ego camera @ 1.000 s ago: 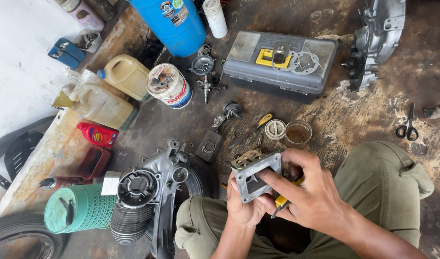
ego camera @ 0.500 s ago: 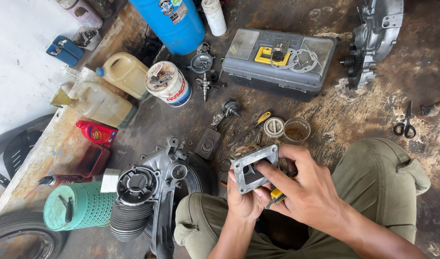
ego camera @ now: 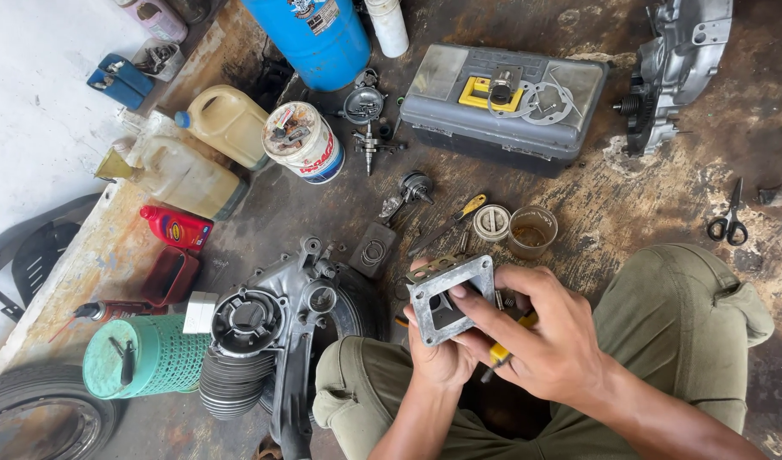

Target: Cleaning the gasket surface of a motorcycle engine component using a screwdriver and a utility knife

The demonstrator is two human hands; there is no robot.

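Between my knees, my left hand [ego camera: 438, 358] holds a square grey metal block with a rectangular opening [ego camera: 446, 298] from below. My right hand [ego camera: 548, 341] grips the block's right side with thumb and fingers, and also holds a yellow-handled tool [ego camera: 503, 351] tucked under the palm. My legs in olive trousers [ego camera: 681, 324] frame both hands.
An engine casing with a finned cylinder [ego camera: 263, 349] lies at my left knee. A grey toolbox [ego camera: 502, 106], small cup [ego camera: 532, 230], round cap [ego camera: 491, 221], screwdriver [ego camera: 463, 213], paint tin [ego camera: 304, 140], blue drum [ego camera: 318, 38], jugs [ego camera: 225, 123], green basket [ego camera: 144, 358], scissors [ego camera: 730, 223] and another casing [ego camera: 676, 64] surround me.
The metal block has been lifted slightly and tilted so its opening faces up. My right hand's fingers have shifted along its right edge.
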